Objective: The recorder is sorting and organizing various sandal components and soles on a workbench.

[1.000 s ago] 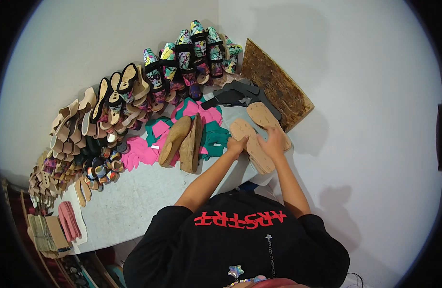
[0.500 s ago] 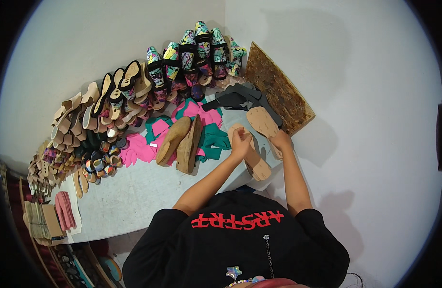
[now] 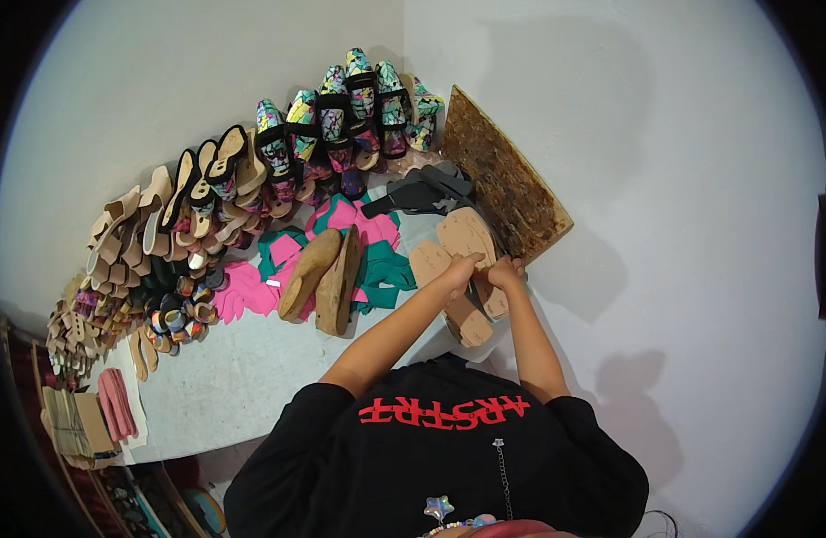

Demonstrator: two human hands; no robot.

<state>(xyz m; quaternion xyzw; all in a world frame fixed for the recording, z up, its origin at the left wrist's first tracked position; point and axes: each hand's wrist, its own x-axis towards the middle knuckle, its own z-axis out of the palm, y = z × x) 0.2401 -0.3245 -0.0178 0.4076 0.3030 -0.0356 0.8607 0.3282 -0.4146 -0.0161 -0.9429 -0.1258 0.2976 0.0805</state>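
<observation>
Two tan shoe soles lie side by side at the table's right end, a left sole (image 3: 468, 325) and a right sole (image 3: 467, 231). My right hand (image 3: 508, 272) is closed on the outer edge of the right sole at its narrow middle. Across the left sole reaches my left hand (image 3: 459, 274), its bent fingers closed at the inner edge of the right sole. The fingertips of both hands are partly hidden. Just beyond the soles are dark grey strap pieces (image 3: 422, 191). Two wooden shoe lasts (image 3: 338, 285) rest to the left of my left forearm.
Pink cut pieces (image 3: 250, 289) and green cut pieces (image 3: 386, 266) are spread around the lasts. Rows of finished sandals (image 3: 225, 166) line the wall side of the table (image 3: 225, 386). A stained board (image 3: 503, 175) leans at the right. Pink stacked strips (image 3: 117, 403) sit at the left end.
My left hand has shifted right, from the left sole to the inner edge of the right sole. My right hand has moved slightly left, and the hands are closer together.
</observation>
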